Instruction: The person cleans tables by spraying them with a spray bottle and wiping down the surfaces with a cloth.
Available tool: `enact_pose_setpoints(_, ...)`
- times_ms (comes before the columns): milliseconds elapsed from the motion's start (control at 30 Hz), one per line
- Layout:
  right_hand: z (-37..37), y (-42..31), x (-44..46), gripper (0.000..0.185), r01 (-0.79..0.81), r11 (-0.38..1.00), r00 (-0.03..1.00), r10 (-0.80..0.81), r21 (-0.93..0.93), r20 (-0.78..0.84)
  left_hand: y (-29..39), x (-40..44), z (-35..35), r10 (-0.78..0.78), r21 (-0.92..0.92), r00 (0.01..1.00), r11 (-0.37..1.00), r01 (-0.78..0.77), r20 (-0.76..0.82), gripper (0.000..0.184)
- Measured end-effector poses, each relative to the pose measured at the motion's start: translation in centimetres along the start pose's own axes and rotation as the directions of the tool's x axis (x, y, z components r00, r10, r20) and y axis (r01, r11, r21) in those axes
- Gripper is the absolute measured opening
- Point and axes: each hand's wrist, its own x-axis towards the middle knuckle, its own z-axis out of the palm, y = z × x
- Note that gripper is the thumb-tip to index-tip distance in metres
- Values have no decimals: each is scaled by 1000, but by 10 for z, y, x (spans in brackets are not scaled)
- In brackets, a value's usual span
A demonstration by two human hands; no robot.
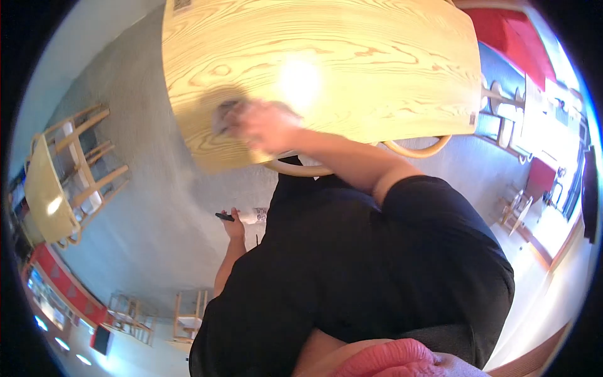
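My right hand [267, 125] is over the left end of a light wood-grain table [377, 75], smeared by motion. It presses a greyish, crumpled cloth [225, 117] against the tabletop; the cloth is blurred too, and the fingers partly cover it. My left hand [234, 224] hangs low at my left side, away from the table, closed on a thin black object [224, 217] whose kind I cannot make out. A small patch with a black-and-white printed code [260, 214] shows beside that hand; what it sits on is unclear.
Curved wooden chair rims [419, 148] stick out from under the table's near edge. Another wooden table [47, 188] with chairs stands at the left, on grey floor [151, 207]. More chairs [132, 317] stand at lower left. Seats [502, 116] and a bright window area lie right.
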Motion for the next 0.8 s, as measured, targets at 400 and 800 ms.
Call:
enact_pose_setpoints(400,-112,310,-284,66,-988,133,25,637,78,-771,49,11,-40,66,169,998,983,-68,18,79)
enact_pose_setpoints(800,25,30,-2,76,51,952,863,-193,-302,-466,122,-53,31,-123,103,974,989,104,193,80)
